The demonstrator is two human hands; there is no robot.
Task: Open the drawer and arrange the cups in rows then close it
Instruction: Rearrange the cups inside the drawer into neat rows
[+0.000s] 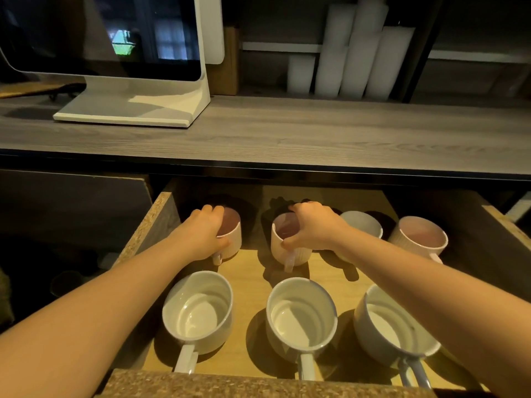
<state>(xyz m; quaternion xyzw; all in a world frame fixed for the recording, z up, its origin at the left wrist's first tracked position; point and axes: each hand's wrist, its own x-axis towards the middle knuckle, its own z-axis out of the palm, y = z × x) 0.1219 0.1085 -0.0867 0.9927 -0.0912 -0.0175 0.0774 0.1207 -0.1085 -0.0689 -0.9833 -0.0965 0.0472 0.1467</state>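
The wooden drawer [156, 222] stands pulled open below the counter. Three white cups sit in its front row: left [198, 311], middle [300, 314], right [393, 326], handles pointing toward me. Farther back, my left hand [202, 235] grips the rim of a pink ribbed cup [232, 234]. My right hand [311, 226] grips the rim of a second pink cup [283, 248]. Behind my right wrist stands a white cup [363, 224], partly hidden. A third pink cup [421, 235] sits at the back right.
A grey wooden counter [287, 130] overhangs the drawer's back. On it stand a white screen on a stand [129, 81] and stacks of white paper cups [353, 58]. The drawer's chipboard front edge [230, 386] is nearest me.
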